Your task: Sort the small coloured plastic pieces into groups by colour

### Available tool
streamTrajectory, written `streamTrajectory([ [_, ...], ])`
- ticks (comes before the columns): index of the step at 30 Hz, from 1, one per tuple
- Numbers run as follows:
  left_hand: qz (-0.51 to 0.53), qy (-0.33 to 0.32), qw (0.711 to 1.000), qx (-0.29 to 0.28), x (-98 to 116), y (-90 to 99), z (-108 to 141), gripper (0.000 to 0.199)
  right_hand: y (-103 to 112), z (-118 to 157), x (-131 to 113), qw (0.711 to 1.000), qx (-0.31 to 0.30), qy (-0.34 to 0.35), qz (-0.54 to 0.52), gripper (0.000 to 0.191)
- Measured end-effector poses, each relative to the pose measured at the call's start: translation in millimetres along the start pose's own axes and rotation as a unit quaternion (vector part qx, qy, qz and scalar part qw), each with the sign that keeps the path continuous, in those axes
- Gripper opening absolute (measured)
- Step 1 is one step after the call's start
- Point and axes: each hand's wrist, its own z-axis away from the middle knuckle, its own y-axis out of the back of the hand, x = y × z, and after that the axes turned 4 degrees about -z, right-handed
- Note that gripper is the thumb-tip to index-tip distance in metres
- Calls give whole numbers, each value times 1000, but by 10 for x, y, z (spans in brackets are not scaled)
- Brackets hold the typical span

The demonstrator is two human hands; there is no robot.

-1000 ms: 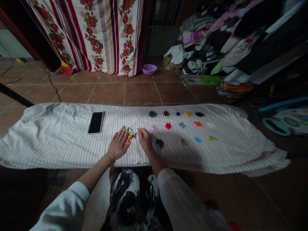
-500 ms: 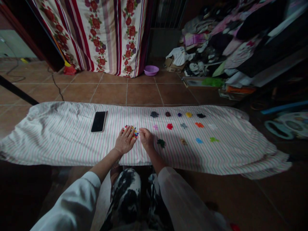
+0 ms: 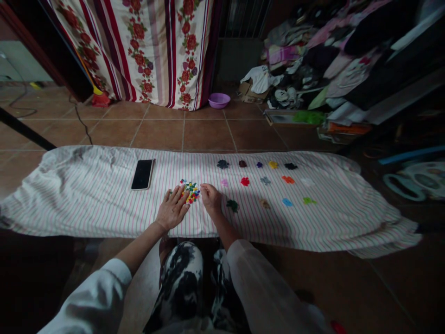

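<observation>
A pile of small multicoloured pieces (image 3: 192, 189) lies spread on the striped cloth (image 3: 104, 204) in front of me. My left hand (image 3: 172, 208) rests flat at the pile's left edge, fingers stretched out and covering part of it. Just right of the pile is my right hand (image 3: 211, 198), fingers curled together; whatever they may hold is too small to see. Further right lie sorted single-colour heaps, among them a dark green heap (image 3: 232, 205), a pink heap (image 3: 224, 183) and a red heap (image 3: 245, 182).
A phone (image 3: 142, 175) lies on the cloth to the left. More heaps, such as a yellow heap (image 3: 273, 164) and a light blue heap (image 3: 287, 202), sit to the right. Beyond, on the tiled floor, stand a purple basin (image 3: 219, 100) and piled clothes (image 3: 285, 53).
My left hand has slid left and slightly toward me, uncovering more of the multicoloured pile. My right hand has stayed nearly in place, still curled.
</observation>
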Motion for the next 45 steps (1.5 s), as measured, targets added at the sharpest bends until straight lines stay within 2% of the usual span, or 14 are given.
streamTrajectory([
  [6,5,0,1000,5,-37,-110,-113,55,11,1,-6,1000,-5,9,6,29],
  [11,9,-7,1000,14,-38,-89,-88,55,8,-5,-7,1000,-5,6,5,29],
  [18,6,71,996,51,-28,-91,65,68,7,-1,-3,1000,-2,11,9,29],
  [24,-6,74,996,53,-13,-172,48,70,7,5,-5,1000,0,6,10,29],
  [27,-15,74,995,59,3,-159,34,69,10,3,-2,1000,-3,11,8,28],
  [31,-20,127,989,72,27,-81,102,64,9,3,14,1000,-5,11,7,29],
  [36,-31,184,982,33,46,12,186,55,-4,-2,42,1000,3,28,7,30],
  [45,-8,230,972,54,27,-6,105,47,8,7,24,1000,2,16,0,29],
])
